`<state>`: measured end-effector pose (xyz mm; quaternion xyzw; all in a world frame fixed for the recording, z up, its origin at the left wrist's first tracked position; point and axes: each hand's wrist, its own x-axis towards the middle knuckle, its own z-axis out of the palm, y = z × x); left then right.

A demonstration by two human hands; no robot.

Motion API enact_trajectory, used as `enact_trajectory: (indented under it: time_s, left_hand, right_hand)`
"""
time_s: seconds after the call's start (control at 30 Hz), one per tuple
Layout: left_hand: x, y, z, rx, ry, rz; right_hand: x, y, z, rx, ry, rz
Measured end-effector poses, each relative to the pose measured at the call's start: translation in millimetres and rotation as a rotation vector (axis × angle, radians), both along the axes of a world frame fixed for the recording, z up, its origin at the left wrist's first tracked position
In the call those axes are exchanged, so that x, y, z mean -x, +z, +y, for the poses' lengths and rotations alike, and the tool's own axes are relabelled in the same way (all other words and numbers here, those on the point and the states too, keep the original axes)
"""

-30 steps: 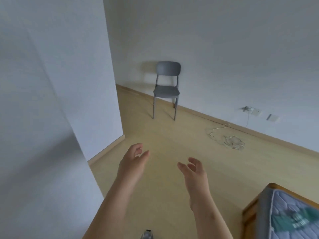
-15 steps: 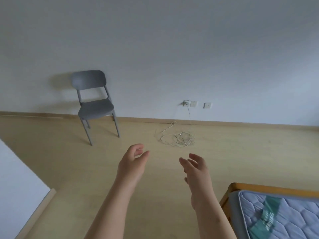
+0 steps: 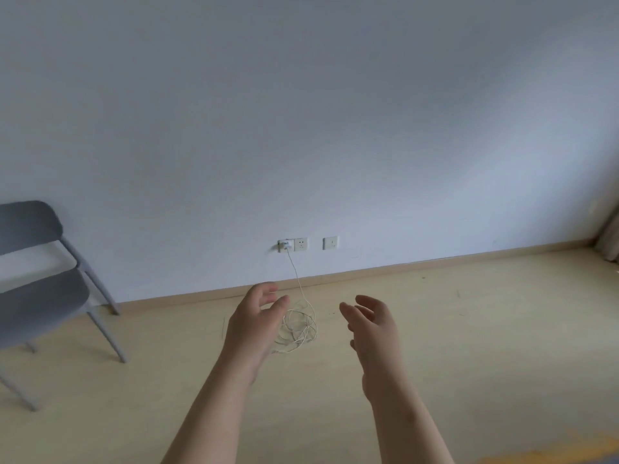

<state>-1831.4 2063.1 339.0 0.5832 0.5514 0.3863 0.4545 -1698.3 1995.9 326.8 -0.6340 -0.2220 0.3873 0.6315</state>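
Observation:
Both of my forearms reach forward over a pale wooden floor. My left hand (image 3: pixel 256 321) hangs in the air with loosely curled fingers and holds nothing. My right hand (image 3: pixel 371 324) is held beside it, palm turned inward, fingers relaxed, also empty. Between and beyond them a thin white cable (image 3: pixel 298 329) lies coiled on the floor and runs up to a plug in a wall socket (image 3: pixel 285 245). My left hand partly hides the coil's left side.
A grey chair (image 3: pixel 40 286) stands at the left against the white wall. A second socket (image 3: pixel 300 244) and a switch plate (image 3: pixel 330 243) sit low on the wall. A curtain edge (image 3: pixel 611 236) shows at the far right. An orange-brown bed frame corner (image 3: pixel 549 453) blurs at the bottom right.
The view has swung to the right: the chair slid to the left edge, the cable coil came to the centre, and the bed dropped almost out of view. Both hands kept their pose.

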Motion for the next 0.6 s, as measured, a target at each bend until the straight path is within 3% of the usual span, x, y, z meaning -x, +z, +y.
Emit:
enact_trajectory:
  time_s: [0.33,0.6]
  left_hand:
    - [-160.1,-27.8,180.3,0.028,-0.216,0.004]
    - [-309.1,-11.9,335.0,0.008,-0.391,-0.008]
  right_hand:
    - [-147.9,-29.0,146.4,0.059,-0.205,-0.010]
    - [-269.6,-9.1,286.2,0.048,-0.341,-0.011]
